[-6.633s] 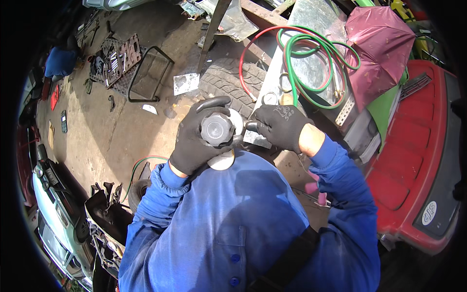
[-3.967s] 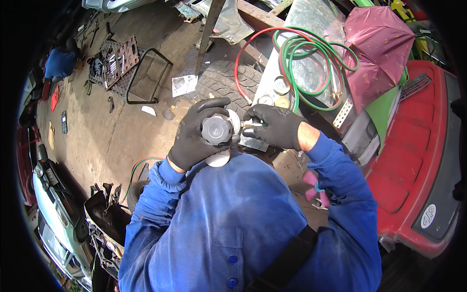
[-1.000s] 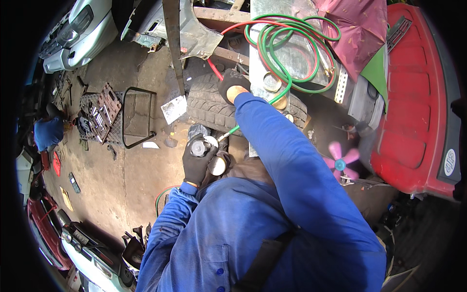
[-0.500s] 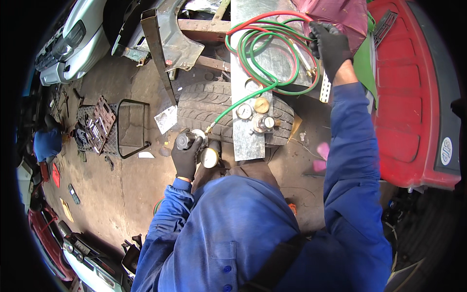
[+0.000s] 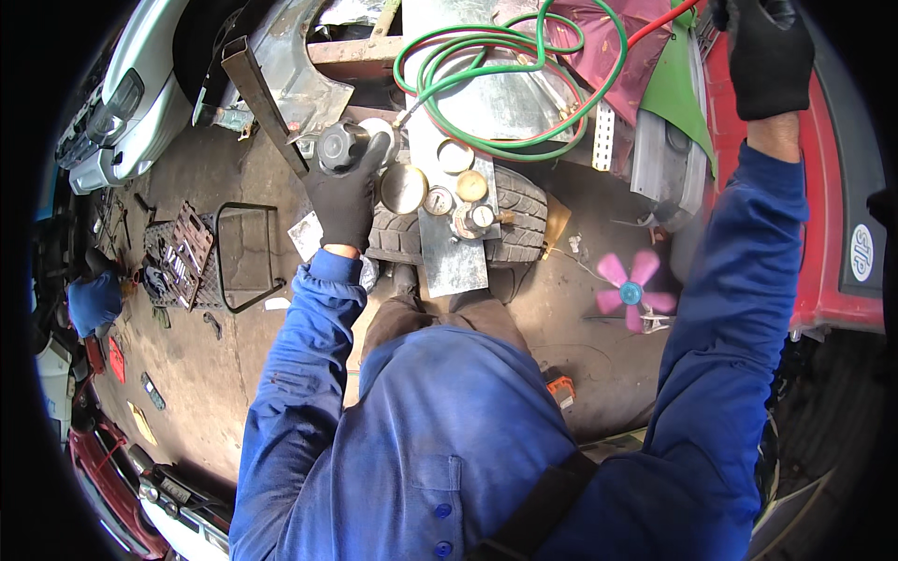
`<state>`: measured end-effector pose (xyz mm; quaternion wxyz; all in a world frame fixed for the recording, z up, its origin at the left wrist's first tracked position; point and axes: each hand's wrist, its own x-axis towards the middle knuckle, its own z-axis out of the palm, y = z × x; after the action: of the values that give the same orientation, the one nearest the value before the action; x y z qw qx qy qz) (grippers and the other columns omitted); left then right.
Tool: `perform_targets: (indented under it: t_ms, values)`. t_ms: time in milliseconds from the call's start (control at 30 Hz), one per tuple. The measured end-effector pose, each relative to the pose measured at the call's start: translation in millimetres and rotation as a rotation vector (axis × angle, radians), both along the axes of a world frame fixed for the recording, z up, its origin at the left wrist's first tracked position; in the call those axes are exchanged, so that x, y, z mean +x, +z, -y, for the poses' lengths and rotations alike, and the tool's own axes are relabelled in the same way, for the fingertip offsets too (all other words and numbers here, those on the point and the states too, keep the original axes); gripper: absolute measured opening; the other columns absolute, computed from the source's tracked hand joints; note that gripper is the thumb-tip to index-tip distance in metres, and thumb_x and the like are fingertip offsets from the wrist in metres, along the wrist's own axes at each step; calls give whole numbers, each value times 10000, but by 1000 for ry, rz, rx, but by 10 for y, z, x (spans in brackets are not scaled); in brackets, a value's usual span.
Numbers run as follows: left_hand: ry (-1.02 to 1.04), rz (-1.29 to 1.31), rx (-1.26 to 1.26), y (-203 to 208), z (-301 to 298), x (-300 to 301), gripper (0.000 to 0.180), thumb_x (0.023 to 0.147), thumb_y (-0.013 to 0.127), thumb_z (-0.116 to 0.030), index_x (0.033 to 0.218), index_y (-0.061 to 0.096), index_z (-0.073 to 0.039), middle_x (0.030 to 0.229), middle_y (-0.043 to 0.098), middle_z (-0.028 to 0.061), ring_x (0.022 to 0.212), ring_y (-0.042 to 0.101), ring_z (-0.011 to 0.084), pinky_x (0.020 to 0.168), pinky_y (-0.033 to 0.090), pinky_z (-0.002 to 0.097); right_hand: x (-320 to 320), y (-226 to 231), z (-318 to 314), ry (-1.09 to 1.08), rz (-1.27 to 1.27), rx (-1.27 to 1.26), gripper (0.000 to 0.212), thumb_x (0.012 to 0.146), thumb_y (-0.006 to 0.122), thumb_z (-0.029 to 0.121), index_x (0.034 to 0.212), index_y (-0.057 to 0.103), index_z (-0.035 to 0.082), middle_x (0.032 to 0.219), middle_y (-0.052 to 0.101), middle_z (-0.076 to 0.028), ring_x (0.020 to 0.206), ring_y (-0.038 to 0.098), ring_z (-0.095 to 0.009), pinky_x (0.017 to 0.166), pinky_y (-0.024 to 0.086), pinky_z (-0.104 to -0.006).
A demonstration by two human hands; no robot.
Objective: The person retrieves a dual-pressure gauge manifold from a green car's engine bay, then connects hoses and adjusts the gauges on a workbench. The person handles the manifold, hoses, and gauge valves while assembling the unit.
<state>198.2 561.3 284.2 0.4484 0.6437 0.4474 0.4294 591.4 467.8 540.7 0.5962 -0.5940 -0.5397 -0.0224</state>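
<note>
My left hand (image 5: pixel 344 201) is closed around a pressure regulator (image 5: pixel 340 150) with a dark round knob and a dial gauge (image 5: pixel 403 189). A green hose (image 5: pixel 468 138) runs from its fitting to a loose coil on the metal sheet (image 5: pixel 458 271). My right hand (image 5: pixel 772 65) is raised at the far right, gloved in black, its fingers curled and partly cut off by the upper edge. The red hose (image 5: pixel 655 28) stretches up toward it; the grip itself is out of view. A second regulator (image 5: pixel 473 220) with gauges lies on the sheet near my left hand.
A tyre (image 5: pixel 519 210) lies under the sheet. A pink fan (image 5: pixel 631 292) stands on the floor at right, near a red car panel (image 5: pixel 823 224). At left are a crate with tools (image 5: pixel 182 252) and a crouching person (image 5: pixel 94 294). An upright metal post (image 5: pixel 262 103) rises near my left hand.
My right hand has moved right and up from the coil, drawing out the red hose. My left hand has lifted the regulator forward, beside the sheet. The coil has loosened.
</note>
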Motion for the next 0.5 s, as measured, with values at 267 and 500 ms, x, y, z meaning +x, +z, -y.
perform_targets:
  t_ms: [267,500]
  values:
    - [165,-108,-332,-1257,277,-263,378,888,938,-252,1139,782,-16,1045,818,85,935,764,185,889,594,349,-823,-2112,893,-101,-409,-720,317,1093,727,220,1342,700,26,916,668,42,744,531,-26,659,459,-243]
    - [133,-35,-379,-1753,389,-454,332,926,914,-224,1153,789,-17,1085,815,64,965,751,169,895,593,335,-1270,-2987,1422,-56,-426,-874,466,1092,626,155,1547,614,55,1263,729,-101,1057,651,-191,920,530,-343]
